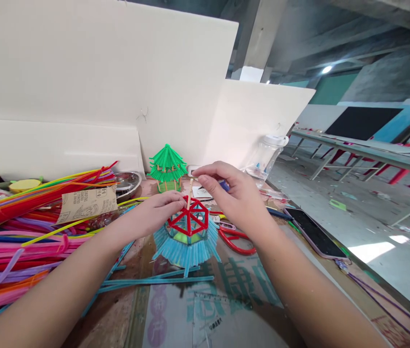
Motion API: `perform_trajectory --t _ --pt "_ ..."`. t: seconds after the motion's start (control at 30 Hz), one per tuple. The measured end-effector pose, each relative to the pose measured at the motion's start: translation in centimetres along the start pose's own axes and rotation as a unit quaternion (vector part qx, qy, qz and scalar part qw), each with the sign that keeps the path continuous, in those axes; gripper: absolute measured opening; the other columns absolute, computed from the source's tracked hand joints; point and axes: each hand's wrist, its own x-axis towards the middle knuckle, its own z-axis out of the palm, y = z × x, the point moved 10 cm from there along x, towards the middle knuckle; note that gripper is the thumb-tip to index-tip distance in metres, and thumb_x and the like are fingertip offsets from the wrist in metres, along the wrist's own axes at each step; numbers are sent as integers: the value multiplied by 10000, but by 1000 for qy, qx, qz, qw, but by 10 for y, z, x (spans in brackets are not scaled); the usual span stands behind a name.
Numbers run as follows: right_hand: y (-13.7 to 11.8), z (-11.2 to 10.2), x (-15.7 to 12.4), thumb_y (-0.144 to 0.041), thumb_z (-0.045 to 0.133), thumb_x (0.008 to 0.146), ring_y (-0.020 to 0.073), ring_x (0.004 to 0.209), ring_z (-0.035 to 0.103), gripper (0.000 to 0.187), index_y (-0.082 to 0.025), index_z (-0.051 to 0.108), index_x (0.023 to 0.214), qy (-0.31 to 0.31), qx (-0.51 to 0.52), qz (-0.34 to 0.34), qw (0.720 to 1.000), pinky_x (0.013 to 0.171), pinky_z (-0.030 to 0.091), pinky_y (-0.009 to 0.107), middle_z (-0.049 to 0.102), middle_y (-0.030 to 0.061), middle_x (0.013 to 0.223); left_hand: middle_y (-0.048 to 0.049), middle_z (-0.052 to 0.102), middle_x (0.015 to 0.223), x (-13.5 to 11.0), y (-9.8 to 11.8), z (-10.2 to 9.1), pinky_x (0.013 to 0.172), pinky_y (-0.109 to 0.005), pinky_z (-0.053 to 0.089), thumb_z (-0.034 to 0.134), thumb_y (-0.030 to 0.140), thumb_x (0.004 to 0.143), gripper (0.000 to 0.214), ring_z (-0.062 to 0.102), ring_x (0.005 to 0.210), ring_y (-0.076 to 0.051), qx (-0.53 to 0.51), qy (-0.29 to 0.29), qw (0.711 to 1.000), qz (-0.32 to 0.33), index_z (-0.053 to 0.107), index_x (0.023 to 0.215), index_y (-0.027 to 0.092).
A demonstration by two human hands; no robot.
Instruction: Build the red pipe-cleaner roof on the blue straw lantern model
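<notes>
A small pavilion-like model stands on the work surface before me, with a skirt of blue pipe cleaners [186, 253] and a red six-sided spoked frame [189, 229] on top. A thin beige stick [189, 195] rises from the frame's hub. My right hand [228, 191] comes in from the right, thumb and forefinger closed at the stick's upper end. At the frame's left rear edge, my left hand [161, 207] has its fingers pressed together on the red frame; its fingertips are partly hidden.
Behind stands a green-roofed pavilion model [168, 166]. Bundled pipe cleaners [27, 251] and a metal bowl [128, 184] lie left. Red-handled scissors [237, 241], a phone [315, 233] and a clear plastic jar [266, 157] are right. Loose blue pipe cleaners [157, 280] and a clear ruler [205, 314] lie nearer.
</notes>
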Motion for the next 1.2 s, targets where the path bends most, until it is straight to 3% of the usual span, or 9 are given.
perform_trajectory --t 0.43,1.2 --pt "-5 17 -1 -212 636 907 137 805 593 125 -170 658 791 -38 -19 -28 999 748 438 280 645 14 812 -20 718 1098 -1 3 2 976 -343 471 515 527 877 383 608 1108 -246 -4 -6 1000 6 702 993 214" --pt "-3 21 -2 -197 628 915 125 788 577 136 -165 643 783 -53 -29 -25 998 725 416 260 634 3 795 -4 713 1158 -2 8 2 976 -323 474 489 530 892 396 610 1113 -243 26 -3 1000 16 715 1024 234"
